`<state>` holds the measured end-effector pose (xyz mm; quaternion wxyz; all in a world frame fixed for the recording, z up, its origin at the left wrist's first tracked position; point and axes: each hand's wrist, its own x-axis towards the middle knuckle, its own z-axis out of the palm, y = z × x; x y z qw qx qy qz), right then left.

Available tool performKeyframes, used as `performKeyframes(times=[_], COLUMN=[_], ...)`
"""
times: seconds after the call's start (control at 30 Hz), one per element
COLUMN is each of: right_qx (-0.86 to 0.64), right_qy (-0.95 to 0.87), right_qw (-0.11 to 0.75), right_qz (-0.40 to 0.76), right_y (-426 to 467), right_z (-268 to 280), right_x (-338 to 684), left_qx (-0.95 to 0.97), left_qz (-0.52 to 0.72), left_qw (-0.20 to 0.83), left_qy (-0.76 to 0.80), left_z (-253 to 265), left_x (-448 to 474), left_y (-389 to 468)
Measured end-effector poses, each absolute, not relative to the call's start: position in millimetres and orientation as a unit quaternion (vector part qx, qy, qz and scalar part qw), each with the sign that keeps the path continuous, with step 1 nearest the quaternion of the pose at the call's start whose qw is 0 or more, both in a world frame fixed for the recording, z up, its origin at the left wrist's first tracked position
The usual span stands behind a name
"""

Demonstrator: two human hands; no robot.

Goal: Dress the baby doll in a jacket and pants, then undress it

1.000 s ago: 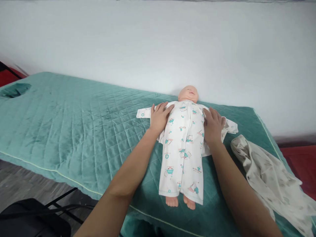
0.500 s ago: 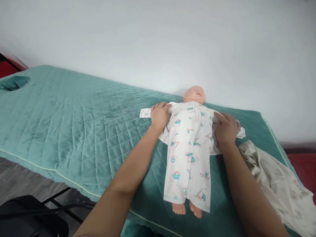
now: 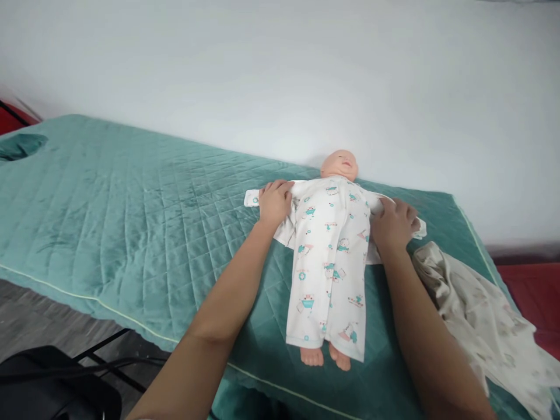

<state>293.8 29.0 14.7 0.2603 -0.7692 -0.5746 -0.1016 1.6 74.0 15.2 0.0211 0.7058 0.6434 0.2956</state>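
A baby doll [image 3: 341, 165] lies on its back, its head toward the wall and its bare feet toward me. It is dressed in a long white gown [image 3: 330, 251] with teal and pink prints. My left hand [image 3: 275, 201] is closed over the outstretched sleeve on the left, and the sleeve's cuff [image 3: 252, 198] sticks out past it. Around the sleeve on the other side, my right hand [image 3: 394, 224] is closed, with the cuff end [image 3: 420, 228] showing beyond. The doll's own hands are hidden.
A crumpled pale cloth [image 3: 475, 315] lies to the right, under and beside my right forearm. The teal quilted bed [image 3: 144, 221] has a hole at its far left and stands against a white wall [image 3: 262, 76]. A black bag-like object [image 3: 52, 385] is at lower left.
The view has shifted slightly, so everything sits a little further left and higher. Both hands keep their places on the sleeves; the right fingers look a bit more curled.
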Motion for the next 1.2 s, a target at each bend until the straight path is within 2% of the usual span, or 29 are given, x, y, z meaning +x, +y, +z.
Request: performKeyframes(times=[0.3,0.67,0.93,1.1,1.2], right_qx=[-0.739,-0.769,-0.756,-0.621,-0.552], right_qy=[-0.624,-0.578,-0.579,-0.662,-0.732], right_qw=[0.232,0.265,0.305,0.420,0.399], right_qz=[-0.101,-0.073,-0.003,0.014,0.014], right_y=[32,43,38,10,1], right_z=[10,6,5,48,90], right_x=[275,288,322,290,243], left_qx=[0.744,0.735,0.709,0.713,0.713], left_qz=[0.243,0.238,0.237,0.243,0.241], left_qw=[-0.002,0.002,0.006,-0.009,-0.004], left_qy=[0.623,0.635,0.664,0.658,0.659], left_z=[18,18,17,15,16], left_x=[8,9,-1,1,0], left_y=[64,79,70,66,65])
